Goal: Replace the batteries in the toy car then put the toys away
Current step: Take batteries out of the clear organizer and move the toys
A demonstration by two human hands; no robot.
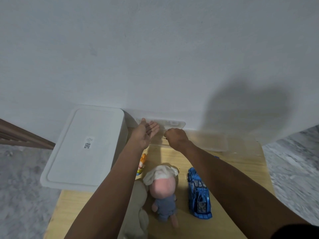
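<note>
Both forearms reach up from the bottom edge over the wooden table [241, 169]. Between them lies a pink doll [163, 188]; the blue car [198, 192] sits just right of it, at lower centre. At mid-frame the left hand [146, 133] is spread flat, palm up, by a clear box [172, 124]. Beside it the right hand [176, 138] is fisted, pinching something thin and dark. A white bin [82, 149] fills the left.

Pale wood counter [224, 169], matt and smooth, faint grain. Glossy blue toy car [198, 192], chrome-like plastic sheen. Soft cloth plush doll [162, 192] (pink head, white fabric cap, blue knit-looking body). Matt white plastic storage box [82, 149] with a paper label. Clear plastic case [214, 142], slightly cloudy. Matt painted wall [155, 57].
</note>
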